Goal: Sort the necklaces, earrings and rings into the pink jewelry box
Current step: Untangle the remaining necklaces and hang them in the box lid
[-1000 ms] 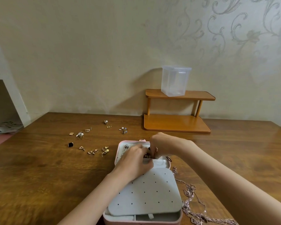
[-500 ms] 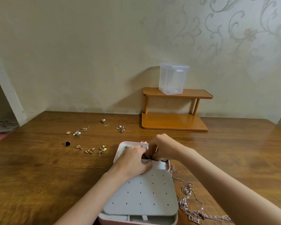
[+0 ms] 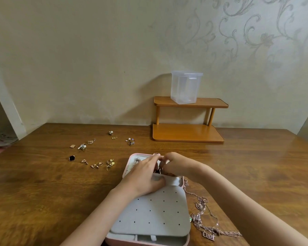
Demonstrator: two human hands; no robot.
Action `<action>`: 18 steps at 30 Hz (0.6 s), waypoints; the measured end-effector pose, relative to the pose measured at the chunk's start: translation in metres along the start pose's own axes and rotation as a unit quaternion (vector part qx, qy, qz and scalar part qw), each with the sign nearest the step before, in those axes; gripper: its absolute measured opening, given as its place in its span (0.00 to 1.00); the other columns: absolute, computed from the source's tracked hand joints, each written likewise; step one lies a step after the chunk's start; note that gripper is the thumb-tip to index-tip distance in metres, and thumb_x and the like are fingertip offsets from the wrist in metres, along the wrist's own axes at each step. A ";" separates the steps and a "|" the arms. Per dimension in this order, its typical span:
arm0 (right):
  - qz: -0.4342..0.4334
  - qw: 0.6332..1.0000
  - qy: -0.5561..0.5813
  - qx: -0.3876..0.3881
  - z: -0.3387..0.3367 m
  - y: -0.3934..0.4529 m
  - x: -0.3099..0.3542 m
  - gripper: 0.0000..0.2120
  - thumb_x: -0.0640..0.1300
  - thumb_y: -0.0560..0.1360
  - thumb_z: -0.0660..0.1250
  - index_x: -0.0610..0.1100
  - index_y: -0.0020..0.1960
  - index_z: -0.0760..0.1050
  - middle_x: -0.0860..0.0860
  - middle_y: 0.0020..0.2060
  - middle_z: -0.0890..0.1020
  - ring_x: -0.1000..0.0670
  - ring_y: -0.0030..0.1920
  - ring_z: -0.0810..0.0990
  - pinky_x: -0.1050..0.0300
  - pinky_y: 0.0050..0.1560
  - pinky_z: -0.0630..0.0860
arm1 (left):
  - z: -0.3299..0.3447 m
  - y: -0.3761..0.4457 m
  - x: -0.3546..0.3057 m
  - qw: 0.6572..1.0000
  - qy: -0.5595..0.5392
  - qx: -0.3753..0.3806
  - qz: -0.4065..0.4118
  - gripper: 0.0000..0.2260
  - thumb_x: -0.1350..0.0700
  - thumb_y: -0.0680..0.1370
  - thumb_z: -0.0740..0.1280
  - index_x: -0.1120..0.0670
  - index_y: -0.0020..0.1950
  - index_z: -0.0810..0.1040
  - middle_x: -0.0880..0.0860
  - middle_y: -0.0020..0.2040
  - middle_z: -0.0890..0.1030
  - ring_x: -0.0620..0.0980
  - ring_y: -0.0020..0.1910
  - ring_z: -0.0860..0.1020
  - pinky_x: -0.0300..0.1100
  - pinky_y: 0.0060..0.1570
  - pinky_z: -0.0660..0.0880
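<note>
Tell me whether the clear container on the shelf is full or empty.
Empty. The container stands upright on the top of the shelf, and the wall and its own far sides show through it with nothing inside.

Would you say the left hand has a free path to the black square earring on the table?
Probably yes: the black square earring lies on bare wood to the left of the left hand, nothing between them, though that hand is busy in the pink jewelry box.

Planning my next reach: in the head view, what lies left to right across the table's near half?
Black square earring → gold earring cluster → pink jewelry box → tangled necklaces.
</note>
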State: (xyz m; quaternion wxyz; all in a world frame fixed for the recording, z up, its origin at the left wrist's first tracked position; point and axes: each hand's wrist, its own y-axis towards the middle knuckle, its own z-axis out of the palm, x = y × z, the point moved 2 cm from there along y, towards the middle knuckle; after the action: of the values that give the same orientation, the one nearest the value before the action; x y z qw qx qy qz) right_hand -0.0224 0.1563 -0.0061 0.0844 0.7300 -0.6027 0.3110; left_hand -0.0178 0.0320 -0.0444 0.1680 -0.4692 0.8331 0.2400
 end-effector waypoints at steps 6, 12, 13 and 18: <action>0.016 0.998 0.057 0.003 -0.008 -0.010 -0.001 0.08 0.34 0.75 0.62 0.39 0.52 0.76 0.46 0.47 0.77 0.48 0.48 0.74 0.59 0.45 0.72 | -0.001 -0.001 0.000 0.999 0.002 -0.030 0.026 0.15 0.51 0.73 0.67 0.50 0.59 0.74 0.47 0.58 0.75 0.46 0.59 0.72 0.35 0.54 0.67; -0.037 0.989 -0.128 -0.064 -0.024 -0.017 -0.002 0.15 0.34 0.75 0.62 0.41 0.60 0.72 0.45 0.56 0.79 0.47 0.56 0.77 0.58 0.52 0.76 | -0.002 -0.003 -0.001 0.996 0.040 -0.061 0.059 0.06 0.55 0.73 0.65 0.54 0.46 0.79 0.49 0.46 0.78 0.44 0.47 0.74 0.34 0.47 0.67; -0.048 0.985 -0.161 -0.034 -0.020 -0.018 -0.003 0.15 0.36 0.75 0.62 0.41 0.61 0.72 0.45 0.56 0.79 0.48 0.55 0.77 0.60 0.49 0.75 | -0.002 -0.002 -0.002 0.995 0.038 -0.061 0.062 0.05 0.55 0.73 0.65 0.54 0.45 0.79 0.49 0.45 0.79 0.43 0.46 0.73 0.32 0.46 0.66; -0.093 0.987 -0.128 -0.004 -0.003 -0.016 -0.013 0.15 0.34 0.72 0.64 0.41 0.58 0.75 0.46 0.53 0.81 0.50 0.50 0.77 0.58 0.51 0.77 | -0.002 -0.002 -0.001 0.996 0.021 -0.044 0.069 0.05 0.57 0.76 0.65 0.57 0.46 0.79 0.50 0.47 0.79 0.43 0.46 0.72 0.29 0.43 0.63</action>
State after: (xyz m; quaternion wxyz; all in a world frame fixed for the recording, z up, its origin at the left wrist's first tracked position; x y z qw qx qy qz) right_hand -0.0092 0.1731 -0.0073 0.0384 0.8161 -0.5396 0.2035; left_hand -0.0161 0.0308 -0.0432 0.1131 -0.4224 0.8553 0.2778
